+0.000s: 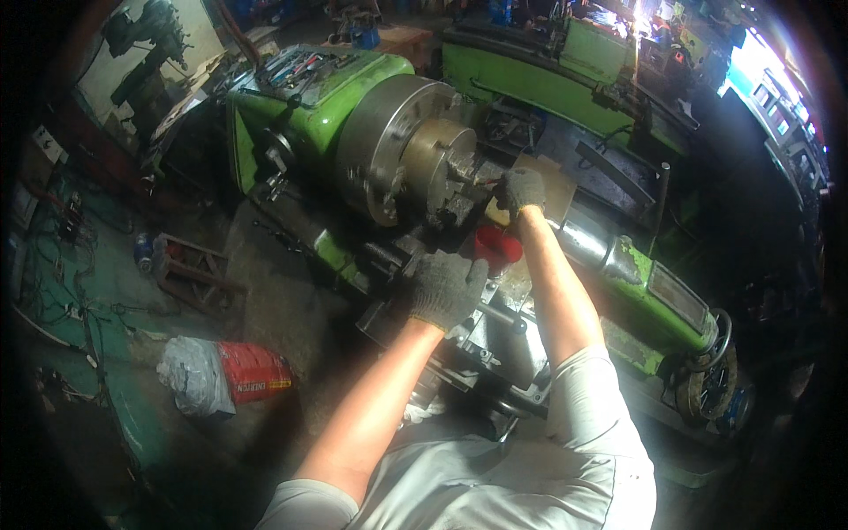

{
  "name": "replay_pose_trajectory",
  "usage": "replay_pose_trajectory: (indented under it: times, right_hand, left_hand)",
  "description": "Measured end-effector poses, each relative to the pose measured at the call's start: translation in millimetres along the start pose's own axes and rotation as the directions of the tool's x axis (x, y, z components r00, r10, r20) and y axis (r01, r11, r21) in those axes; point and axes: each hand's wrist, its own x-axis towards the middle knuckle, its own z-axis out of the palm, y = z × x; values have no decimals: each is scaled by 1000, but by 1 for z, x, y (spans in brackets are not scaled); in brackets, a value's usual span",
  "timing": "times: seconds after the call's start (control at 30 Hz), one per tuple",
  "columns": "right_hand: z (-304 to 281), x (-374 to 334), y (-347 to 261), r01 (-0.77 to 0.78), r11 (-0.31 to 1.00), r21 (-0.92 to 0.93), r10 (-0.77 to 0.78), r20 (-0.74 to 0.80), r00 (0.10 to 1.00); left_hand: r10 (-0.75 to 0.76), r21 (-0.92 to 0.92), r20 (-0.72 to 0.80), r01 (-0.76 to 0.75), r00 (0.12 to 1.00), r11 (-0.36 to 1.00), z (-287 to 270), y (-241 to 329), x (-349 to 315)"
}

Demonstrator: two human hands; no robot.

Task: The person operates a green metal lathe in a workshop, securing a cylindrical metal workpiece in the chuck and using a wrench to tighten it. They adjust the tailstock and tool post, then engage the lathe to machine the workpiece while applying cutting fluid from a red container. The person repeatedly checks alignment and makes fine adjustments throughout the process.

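A green lathe carries a large round chuck [375, 146], with a brassy-grey cylindrical workpiece [433, 163] at its front. My right hand [523, 189], in a dark grey knit glove, reaches over the bed just right of the workpiece. Its fingers are closed round a thin object pointing at the workpiece; the kind is hidden by the glove. Closer to me, my left hand [448, 287], gloved alike, is closed above the carriage [508, 340]. What lies under its curled fingers I cannot make out. Between the two hands stands a red cup-like container [497, 247].
The green tailstock [649, 291] with its handwheel [711, 375] extends to the right. Hand tools [296, 71] lie on the headstock. On the floor at left are a red and grey sack [225, 375] and a rusty metal frame [194, 274]. Bright sparks [640, 22] show far back.
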Motion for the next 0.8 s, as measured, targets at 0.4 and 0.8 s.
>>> replay_pose_trajectory:
  times: [0.4, 0.8]
  right_hand:
    - [0, 0, 19, 229, 937, -262, -230, 26, 973]
    - [-86, -16, -36, -106, 917, 384, 38, 180, 983]
  left_hand:
    - [-21, -41, -66, 18, 998, 999, 7, 2, -1]
    - [-136, -212, -84, 115, 987, 970, 4, 3, 2]
